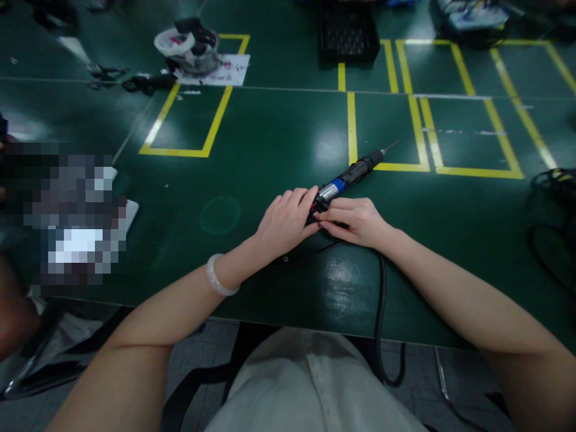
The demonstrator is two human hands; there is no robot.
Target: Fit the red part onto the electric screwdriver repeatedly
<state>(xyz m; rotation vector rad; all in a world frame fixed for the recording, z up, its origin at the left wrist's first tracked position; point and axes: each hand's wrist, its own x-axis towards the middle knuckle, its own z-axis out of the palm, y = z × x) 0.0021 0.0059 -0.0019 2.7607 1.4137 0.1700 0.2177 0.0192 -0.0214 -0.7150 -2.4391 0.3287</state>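
An electric screwdriver (335, 188) lies slantwise over the green tabletop, its thin bit pointing away to the upper right. The body is black and silver with a blue band. My left hand (288, 213) is wrapped round its rear end from the left. Opposite it, my right hand (355, 221) pinches at the same rear end, where a small red part shows between the fingers. Exactly what the right fingertips grip is hidden. A black cable (382, 300) runs from under my right hand over the table's front edge and loops below.
Yellow tape outlines (391, 167) mark the green table (279, 144). At the back are a black crate (348, 36) and tape rolls (191, 48) on a white labelled sheet (236, 69). Coiled black cables (555, 186) lie at the right. Another person's arm (15, 312) shows at the left.
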